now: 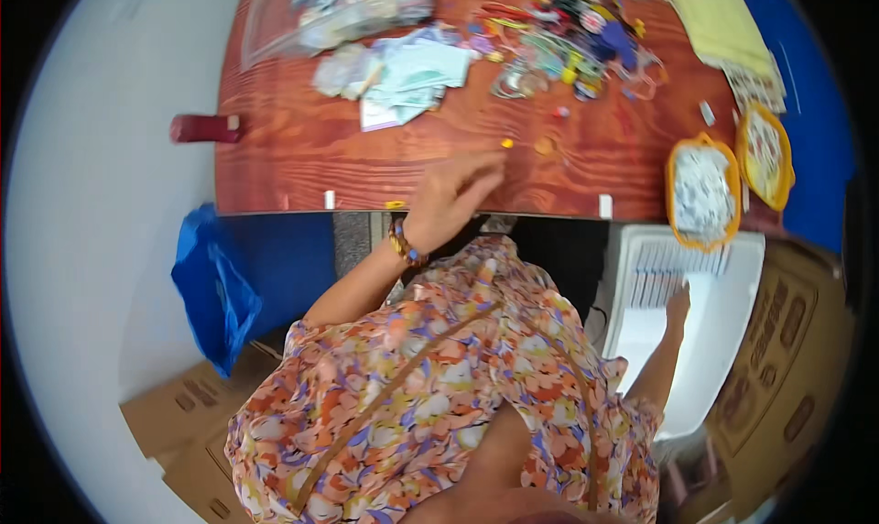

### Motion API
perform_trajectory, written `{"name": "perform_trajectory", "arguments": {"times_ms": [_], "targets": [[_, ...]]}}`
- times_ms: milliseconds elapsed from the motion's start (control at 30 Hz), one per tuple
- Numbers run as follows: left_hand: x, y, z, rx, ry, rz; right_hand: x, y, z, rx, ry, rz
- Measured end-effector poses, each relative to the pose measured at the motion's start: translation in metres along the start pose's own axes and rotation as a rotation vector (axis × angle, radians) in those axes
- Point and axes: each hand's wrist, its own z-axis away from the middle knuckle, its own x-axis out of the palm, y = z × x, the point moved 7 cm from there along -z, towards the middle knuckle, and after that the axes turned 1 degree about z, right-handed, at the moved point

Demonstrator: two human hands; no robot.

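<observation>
My left hand, with a beaded bracelet at the wrist, hovers over or rests on the front edge of the red wood-grain table. Its fingers stretch forward, thumb apart, and nothing shows in them. Just beyond lie a small yellow piece and a pale orange round piece. To the right, my right hand reaches down into a white plastic bin, beside rows of thin striped items. Its fingers are too small and blurred to read.
Colourful trinkets and bands cover the table's far middle. Pale green packets and a clear plastic bag lie left of them. An orange basket of white packets overhangs the bin. Cardboard boxes and a blue bag flank me.
</observation>
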Motion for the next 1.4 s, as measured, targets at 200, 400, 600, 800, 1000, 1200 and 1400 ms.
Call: {"name": "perform_trajectory", "arguments": {"times_ms": [200,400,600,800,1000,1200,1400], "targets": [[-0.126,-0.087,-0.02,0.03,0.502,-0.452,-0.06,-0.064,0.026,-0.108,0.272,-0.045],[-0.203,-0.166,-0.044,-0.094,0.848,-0.856,-0.155,-0.196,0.088,-0.201,0.544,-0.44],[-0.222,-0.212,-0.06,-0.296,0.573,-0.563,-0.218,-0.326,0.144,-0.556,0.726,-0.719],[-0.201,-0.206,-0.053,-0.153,0.525,-0.616,-0.171,-0.442,0.173,-0.787,0.544,-0.568],[-0.169,-0.176,-0.054,-0.102,0.468,-0.617,-0.061,-0.568,0.239,-1.243,-0.017,-0.476],[-0.137,-0.145,-0.067,0.028,0.413,-0.541,-0.012,-0.574,0.25,-1.159,-0.213,-0.58],[-0.122,-0.12,-0.064,0.102,0.344,-0.511,-0.004,-0.578,0.243,-1.117,-0.191,-0.583]]}}
